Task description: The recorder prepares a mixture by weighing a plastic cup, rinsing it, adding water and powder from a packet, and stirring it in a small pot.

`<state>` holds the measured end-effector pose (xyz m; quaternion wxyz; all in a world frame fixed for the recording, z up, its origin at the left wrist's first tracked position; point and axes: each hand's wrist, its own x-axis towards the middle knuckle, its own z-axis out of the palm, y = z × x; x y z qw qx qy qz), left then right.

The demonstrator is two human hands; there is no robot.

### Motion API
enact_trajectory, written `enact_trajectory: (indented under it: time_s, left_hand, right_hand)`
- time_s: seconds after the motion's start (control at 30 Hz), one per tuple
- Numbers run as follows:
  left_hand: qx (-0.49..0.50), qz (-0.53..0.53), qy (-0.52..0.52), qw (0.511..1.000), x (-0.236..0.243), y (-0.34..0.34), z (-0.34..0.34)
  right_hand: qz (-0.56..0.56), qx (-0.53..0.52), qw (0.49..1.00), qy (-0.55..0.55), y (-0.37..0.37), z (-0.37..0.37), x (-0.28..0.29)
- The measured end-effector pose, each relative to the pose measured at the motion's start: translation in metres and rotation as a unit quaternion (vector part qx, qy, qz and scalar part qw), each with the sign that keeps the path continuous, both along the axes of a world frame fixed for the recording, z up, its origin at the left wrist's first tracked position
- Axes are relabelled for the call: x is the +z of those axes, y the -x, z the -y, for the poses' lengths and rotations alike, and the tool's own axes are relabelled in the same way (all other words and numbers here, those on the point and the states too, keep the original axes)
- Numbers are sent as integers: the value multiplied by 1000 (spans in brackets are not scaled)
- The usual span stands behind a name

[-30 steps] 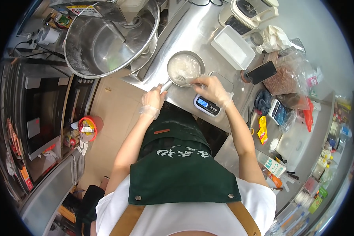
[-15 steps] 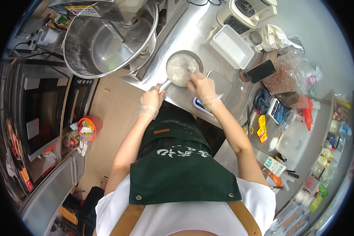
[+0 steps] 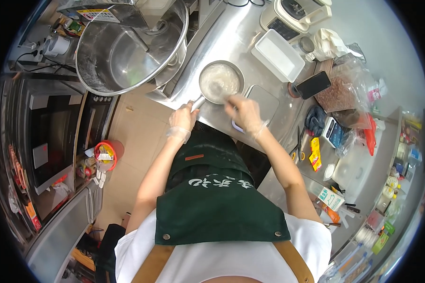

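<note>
My left hand (image 3: 182, 118), in a clear plastic glove, is closed round the handle of a small metal saucepan (image 3: 242, 78) on the steel counter. Pale, whitish liquid (image 3: 224, 75) swirls inside the pan. At its right rim, my gloved right hand (image 3: 244, 112) is closed and smeared by motion. It grips what looks like a whisk (image 3: 215, 88), whose blurred grey head dips into the liquid; its handle is mostly hidden by my fingers. A flat, clear rectangular lid or tray (image 3: 265, 101) lies just right of the pan, and a small purple-edged device (image 3: 237, 126) shows partly under my right wrist.
A large steel mixer bowl (image 3: 123, 61) stands left of the pan. Beyond the pan are a white rectangular tub (image 3: 278, 54) and a cream blender machine (image 3: 288, 19). To the right are a phone on a stand (image 3: 313, 86), scissors (image 3: 297, 148) and a yellow packet (image 3: 315, 153).
My right hand has shifted slightly right and down, and the whisk head has moved toward the pan's lower part. The left hand and the saucepan stay in place.
</note>
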<state>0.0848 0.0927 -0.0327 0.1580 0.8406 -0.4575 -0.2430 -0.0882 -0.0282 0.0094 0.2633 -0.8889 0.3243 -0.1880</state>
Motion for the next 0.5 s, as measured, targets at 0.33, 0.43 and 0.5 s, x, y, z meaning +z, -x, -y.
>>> enact_trajectory:
  time_s: [0.33, 0.43, 0.5]
  left_hand:
    - [-3, -11, -3, 1000, 5, 0, 2]
    - [-11, -27, -2, 1000, 13, -1, 5]
    - [-20, -35, -11, 999, 15, -4, 7]
  right_hand:
    - [46, -124, 985, -113, 10, 42, -19]
    - [74, -91, 962, -248, 9, 60, -21]
    - [28, 40, 953, -299, 14, 65, -13]
